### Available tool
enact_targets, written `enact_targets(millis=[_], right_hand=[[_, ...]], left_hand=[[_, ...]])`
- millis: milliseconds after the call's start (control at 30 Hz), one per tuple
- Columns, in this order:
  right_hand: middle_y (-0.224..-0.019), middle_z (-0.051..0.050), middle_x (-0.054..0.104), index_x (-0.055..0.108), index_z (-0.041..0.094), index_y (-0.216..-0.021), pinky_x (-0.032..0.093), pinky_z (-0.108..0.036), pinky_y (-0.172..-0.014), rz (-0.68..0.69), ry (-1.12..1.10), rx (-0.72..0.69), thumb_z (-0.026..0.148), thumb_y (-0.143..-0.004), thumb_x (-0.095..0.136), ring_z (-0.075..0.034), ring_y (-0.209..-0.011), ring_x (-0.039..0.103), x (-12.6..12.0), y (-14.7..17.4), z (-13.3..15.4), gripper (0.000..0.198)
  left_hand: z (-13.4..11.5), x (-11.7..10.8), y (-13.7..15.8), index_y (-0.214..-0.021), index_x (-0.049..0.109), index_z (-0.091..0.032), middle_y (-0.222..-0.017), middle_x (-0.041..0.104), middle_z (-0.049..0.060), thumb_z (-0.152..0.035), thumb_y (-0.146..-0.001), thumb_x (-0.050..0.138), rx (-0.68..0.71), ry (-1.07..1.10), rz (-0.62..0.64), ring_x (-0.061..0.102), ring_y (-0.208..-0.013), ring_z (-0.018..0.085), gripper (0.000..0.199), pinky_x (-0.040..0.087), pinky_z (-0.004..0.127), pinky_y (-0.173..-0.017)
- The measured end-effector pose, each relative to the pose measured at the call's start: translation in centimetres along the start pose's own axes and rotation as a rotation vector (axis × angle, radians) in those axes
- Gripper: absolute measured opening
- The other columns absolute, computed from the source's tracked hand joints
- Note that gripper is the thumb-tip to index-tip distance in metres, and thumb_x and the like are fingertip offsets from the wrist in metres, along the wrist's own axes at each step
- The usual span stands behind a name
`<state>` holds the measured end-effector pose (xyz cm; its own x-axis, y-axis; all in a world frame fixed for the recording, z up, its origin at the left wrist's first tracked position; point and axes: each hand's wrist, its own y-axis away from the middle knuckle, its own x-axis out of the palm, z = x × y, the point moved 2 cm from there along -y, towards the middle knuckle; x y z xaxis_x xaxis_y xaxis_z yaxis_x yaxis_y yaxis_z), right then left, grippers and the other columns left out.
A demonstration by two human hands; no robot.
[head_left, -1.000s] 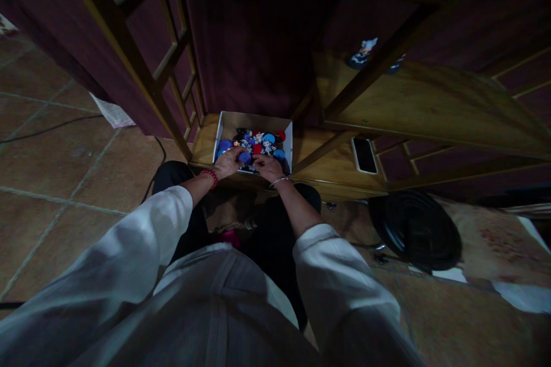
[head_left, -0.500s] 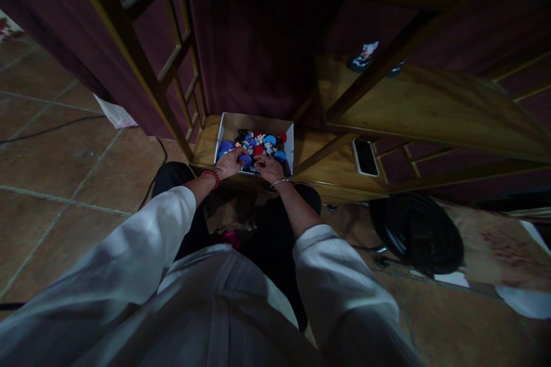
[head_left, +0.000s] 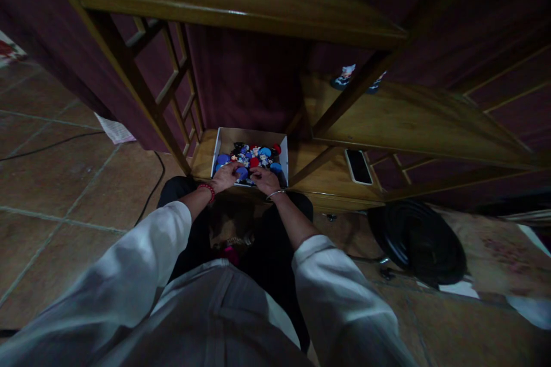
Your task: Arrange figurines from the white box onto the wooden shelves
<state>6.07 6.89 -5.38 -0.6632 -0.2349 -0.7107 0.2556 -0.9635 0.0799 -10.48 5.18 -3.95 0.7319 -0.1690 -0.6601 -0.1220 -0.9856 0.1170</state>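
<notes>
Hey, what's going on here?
Someone's left hand is at a purple round piece in an open box on a wooden shelf. The right hand is just beside it; whether either has a grip is too dim to tell. Small figures and more coloured round pieces lie in the box, and a phone lies farther right.

upper shelf [head_left: 241, 8] is glossy wd, box [head_left: 249, 136] matt cardbd, bangle [head_left: 275, 194] shiny metal, shirt [head_left: 340, 292] matt cloth.

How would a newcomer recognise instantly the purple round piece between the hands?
On the wooden shelf stands an open box. On its near side, look between left hand and right hand. The purple round piece lies there, unlike the purple piece by the box's left wall.
</notes>
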Motion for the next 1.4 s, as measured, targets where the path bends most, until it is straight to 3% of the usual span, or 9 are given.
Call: enact_targets(millis=[167,300,567,867,1067,1233,1400], right_hand=[[-0.081,0.000,0.066,0.059,0.021,-0.099,0.052,-0.027,-0.069,-0.161,-0.202,0.091,0.028,-0.077,0.050,-0.012,-0.066,0.062,0.1,-0.6,-1.2,0.025],[-0.078,0.001,0.065,0.052,0.022,-0.114,0.051,-0.029,-0.072,-0.282,-0.167,0.084,0.030,-0.077,0.049,-0.013,-0.066,0.061,-0.5,-0.5,-1.2,0.037],[-0.087,-0.001,0.064,0.057,0.025,-0.109,0.046,-0.029,-0.080,-0.207,0.078,0.055,0.024,-0.076,0.053,-0.015,-0.083,0.059,-1.1,-0.8,0.7,0.034],[-0.097,-0.002,0.060,0.055,0.023,-0.095,0.047,-0.027,-0.076,-0.274,0.005,-0.008,0.019,-0.073,0.054,-0.013,-0.078,0.058,-0.3,-0.8,0.2,0.023],[-0.084,0.000,0.063,0.053,0.019,-0.107,0.047,-0.027,-0.073,-0.284,-0.042,0.083,0.019,-0.070,0.056,-0.014,-0.072,0.058,-0.7,-0.5,0.5,0.037],[-0.088,0.000,0.065,0.061,0.021,-0.099,0.046,-0.027,-0.078,-0.263,-0.056,0.106,0.019,-0.072,0.055,-0.014,-0.080,0.059,-1.0,-0.4,0.5,0.028],[-0.090,0.000,0.067,0.065,0.021,-0.094,0.046,-0.026,-0.081,-0.262,-0.075,0.075,0.020,-0.074,0.054,-0.014,-0.085,0.060,-0.9,-0.1,0.6,0.023]], left_hand=[[-0.2,0.0,-0.2,-0.098,0.060,-0.017,-0.088,0.065,0.001,-0.004,-0.068,0.047,-0.030,0.146,0.000,0.059,-0.080,0.012,0.035,0.048,0.025,-0.076],[-0.2,0.1,-0.3,-0.093,0.061,-0.018,-0.084,0.065,-0.001,-0.003,-0.066,0.046,-0.016,0.173,-0.014,0.059,-0.076,0.011,0.034,0.048,0.024,-0.074],[-0.8,-0.5,0.1,-0.091,0.062,-0.019,-0.085,0.064,-0.002,-0.007,-0.068,0.048,0.018,0.052,-0.044,0.058,-0.079,0.011,0.030,0.046,0.025,-0.079],[0.0,-1.7,0.4,-0.103,0.060,-0.019,-0.101,0.061,0.005,-0.013,-0.074,0.049,-0.077,-0.194,-0.163,0.058,-0.091,0.016,0.032,0.044,0.027,-0.086],[0.5,-0.7,0.3,-0.113,0.053,-0.015,-0.110,0.057,0.010,-0.009,-0.075,0.047,-0.057,-0.163,-0.237,0.054,-0.103,0.019,0.039,0.041,0.030,-0.094],[0.1,-0.6,1.2,-0.123,0.048,-0.021,-0.112,0.051,0.009,-0.015,-0.079,0.046,-0.060,-0.161,-0.289,0.056,-0.097,0.019,0.044,0.044,0.031,-0.090],[-0.6,-0.6,2.0,-0.118,0.054,-0.023,-0.112,0.047,0.008,-0.017,-0.079,0.048,0.004,-0.163,-0.340,0.056,-0.094,0.018,0.040,0.044,0.029,-0.087]])
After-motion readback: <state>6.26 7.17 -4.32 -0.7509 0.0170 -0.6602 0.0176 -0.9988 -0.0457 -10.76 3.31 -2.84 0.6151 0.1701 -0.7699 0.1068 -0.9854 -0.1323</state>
